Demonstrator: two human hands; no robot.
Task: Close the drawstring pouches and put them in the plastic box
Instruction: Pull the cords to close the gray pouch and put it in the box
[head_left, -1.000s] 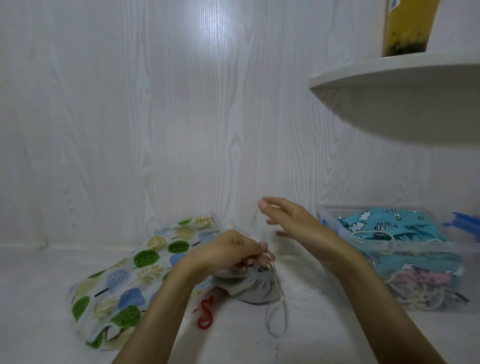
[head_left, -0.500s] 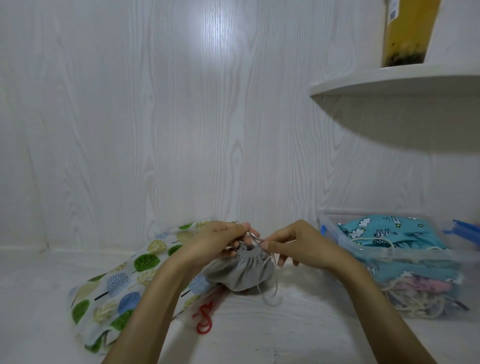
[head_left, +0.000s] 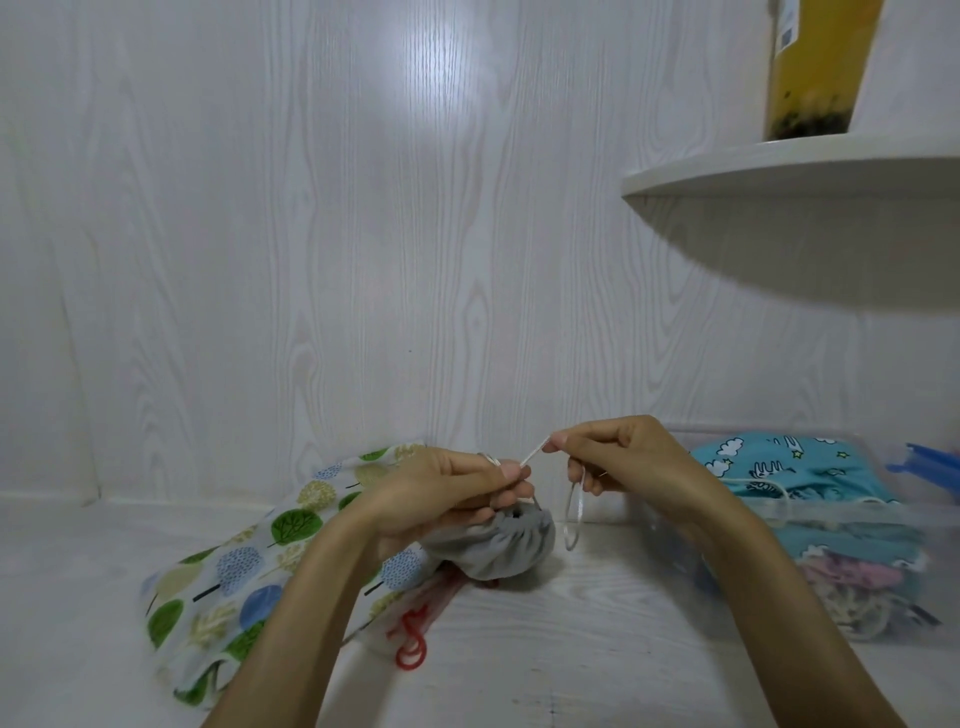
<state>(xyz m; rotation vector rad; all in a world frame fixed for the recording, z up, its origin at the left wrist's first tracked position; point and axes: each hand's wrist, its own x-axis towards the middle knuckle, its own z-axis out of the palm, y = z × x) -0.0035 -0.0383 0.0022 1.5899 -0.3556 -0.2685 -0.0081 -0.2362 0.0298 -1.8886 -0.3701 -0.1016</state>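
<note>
Your left hand (head_left: 447, 493) pinches the cord (head_left: 531, 457) over the grey pouch (head_left: 498, 545), whose mouth is gathered, mid-tabletop (head_left: 545, 649) near the back edge. Your right hand (head_left: 618, 457) pinches the cord's other end, a loop hanging below. The tree-print pouch (head_left: 234, 577) lies left; the box (head_left: 831, 525), holding pouches, stands right.

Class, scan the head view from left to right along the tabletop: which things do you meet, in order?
Tree-print pouch → red cord → grey pouch → plastic box → blue clip.
</note>
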